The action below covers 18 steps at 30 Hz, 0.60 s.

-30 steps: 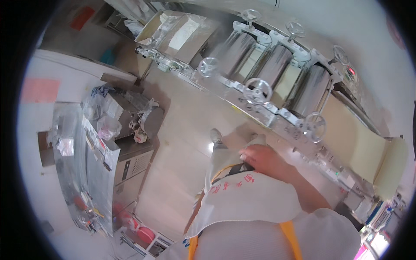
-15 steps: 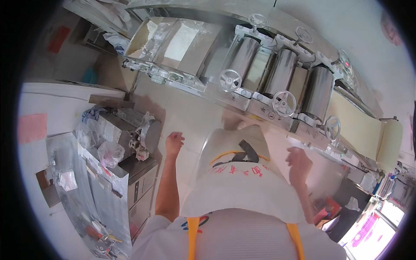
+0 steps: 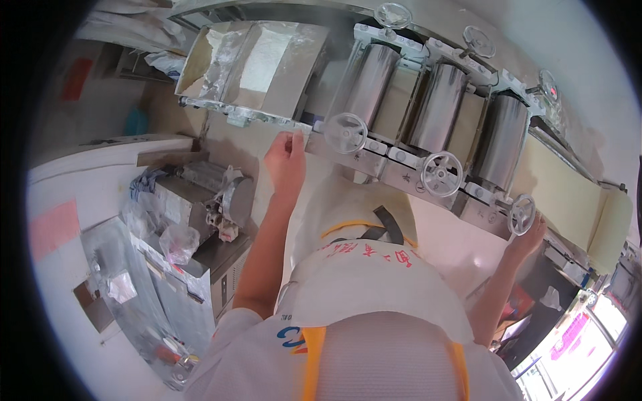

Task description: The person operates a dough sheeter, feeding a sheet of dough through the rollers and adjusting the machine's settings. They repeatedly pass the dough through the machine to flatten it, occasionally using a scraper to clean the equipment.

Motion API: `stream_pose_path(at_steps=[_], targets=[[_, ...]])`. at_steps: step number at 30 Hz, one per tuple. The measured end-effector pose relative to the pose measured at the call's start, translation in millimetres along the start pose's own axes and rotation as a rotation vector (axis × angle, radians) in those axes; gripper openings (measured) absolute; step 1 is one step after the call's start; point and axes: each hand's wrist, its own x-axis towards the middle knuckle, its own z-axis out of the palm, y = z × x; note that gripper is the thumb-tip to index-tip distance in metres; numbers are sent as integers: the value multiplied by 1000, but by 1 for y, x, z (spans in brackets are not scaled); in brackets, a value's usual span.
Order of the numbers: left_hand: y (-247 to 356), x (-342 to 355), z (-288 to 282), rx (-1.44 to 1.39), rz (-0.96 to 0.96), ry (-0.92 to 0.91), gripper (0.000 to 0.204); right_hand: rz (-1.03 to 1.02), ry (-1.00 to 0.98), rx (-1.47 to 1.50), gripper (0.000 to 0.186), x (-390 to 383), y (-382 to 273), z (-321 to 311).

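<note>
My left hand (image 3: 286, 159) is raised at the front edge of the roller machine (image 3: 418, 175), left of the nearest metal handwheel (image 3: 345, 134). Its fingers are curled together; what is in them, if anything, I cannot make out. At the machine's right end, my right hand (image 3: 528, 239) is closed at the outer rim of the right handwheel (image 3: 521, 214), with its fingertips partly hidden. Between the two stands a middle handwheel (image 3: 441, 174). Three shiny steel rollers (image 3: 438, 107) lie behind the wheels, and a pale dough sheet (image 3: 558, 184) runs off to the right.
A trough (image 3: 301, 67) with white powder (image 3: 261, 70) stands at the machine's left end. The dough sheet ends in a thick roll (image 3: 610, 230). To my left are a metal machine (image 3: 180, 200), a plastic bag (image 3: 179, 242) and a steel counter (image 3: 144, 294).
My left hand has moved up and forward to the machine's edge. My right hand has gone rightward to the right handwheel. The machine now appears closer.
</note>
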Motion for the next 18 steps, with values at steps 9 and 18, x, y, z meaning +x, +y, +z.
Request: stream_pose_path(at_steps=[9,18], targets=[[-20,55,60,254,265,-93,35,-295,-166,99,18,13,70,15],[-19,59,64,157,191,-219,32,-540,-109,-148,21,9,57,10]])
